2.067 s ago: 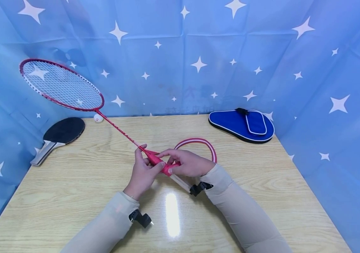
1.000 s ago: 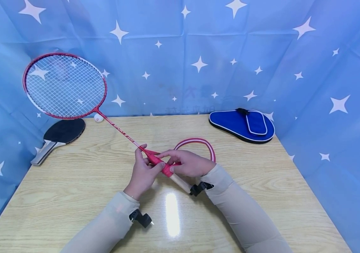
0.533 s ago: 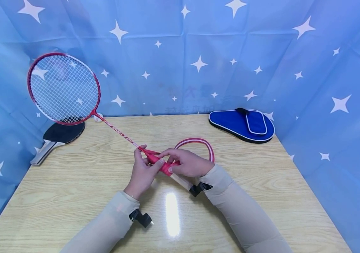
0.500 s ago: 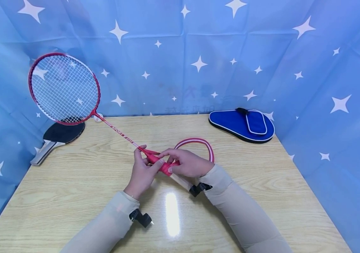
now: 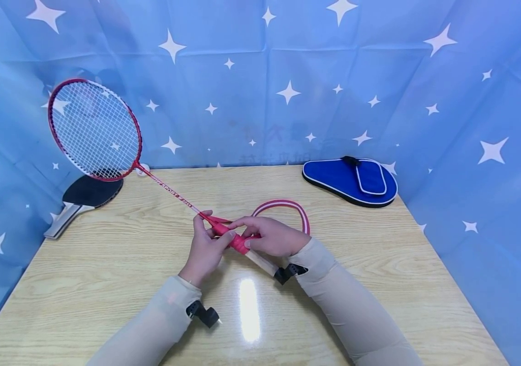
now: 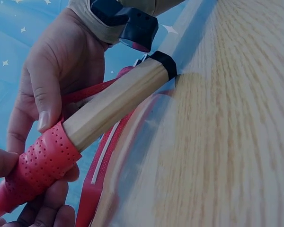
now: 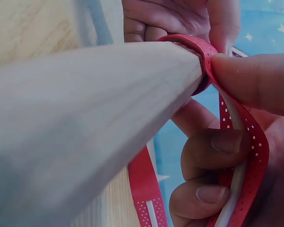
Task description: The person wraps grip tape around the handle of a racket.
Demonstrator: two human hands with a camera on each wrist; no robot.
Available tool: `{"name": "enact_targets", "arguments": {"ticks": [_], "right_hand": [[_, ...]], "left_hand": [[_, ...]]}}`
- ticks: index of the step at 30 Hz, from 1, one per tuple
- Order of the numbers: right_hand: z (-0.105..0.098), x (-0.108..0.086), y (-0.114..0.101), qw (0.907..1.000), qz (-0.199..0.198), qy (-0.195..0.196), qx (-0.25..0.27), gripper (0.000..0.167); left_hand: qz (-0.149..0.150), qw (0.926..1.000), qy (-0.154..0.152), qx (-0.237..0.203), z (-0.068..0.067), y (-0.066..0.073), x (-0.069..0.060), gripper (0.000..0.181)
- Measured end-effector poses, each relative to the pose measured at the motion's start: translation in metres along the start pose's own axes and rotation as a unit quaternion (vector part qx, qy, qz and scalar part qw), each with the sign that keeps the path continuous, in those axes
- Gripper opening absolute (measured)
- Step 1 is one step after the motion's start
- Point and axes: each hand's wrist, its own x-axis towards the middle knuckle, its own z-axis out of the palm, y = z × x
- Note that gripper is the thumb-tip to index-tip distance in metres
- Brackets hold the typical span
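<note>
A red and white badminton racket (image 5: 169, 190) is held at a slant, its strung head up at the left in the head view. My left hand (image 5: 203, 252) grips it at the top of the handle, over the red wrapped part. Perforated red grip tape (image 6: 43, 161) covers the upper handle; below it the wooden handle (image 6: 116, 101) is bare down to a black end. My right hand (image 5: 278, 237) pinches the tape between thumb and fingers at the edge of the wrap. The loose tape (image 7: 255, 142) runs through its curled fingers and loops onto the table behind.
A black table tennis bat (image 5: 92, 190) lies at the back left, partly behind the racket head. Beside it a white ball (image 5: 144, 170) is partly covered by the racket. At the back right lies a blue bat case (image 5: 333, 175) with white piping. A star-patterned blue curtain (image 5: 251, 76) borders the wooden table (image 5: 118, 264).
The racket has rolled about its shaft: its head has swung from nearly flat to face-on, then turned narrower. Both hands have stayed almost in place, still holding the racket and the tape.
</note>
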Motion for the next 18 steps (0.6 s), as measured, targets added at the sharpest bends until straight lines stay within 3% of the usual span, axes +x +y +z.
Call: {"name": "enact_targets", "arguments": {"ticks": [18], "right_hand": [[0.0005, 0.0021, 0.0035, 0.9993, 0.009, 0.024, -0.029, 0.056]], "left_hand": [[0.010, 0.9993, 0.011, 0.034, 0.0004, 0.0005, -0.0022, 0.073]]}}
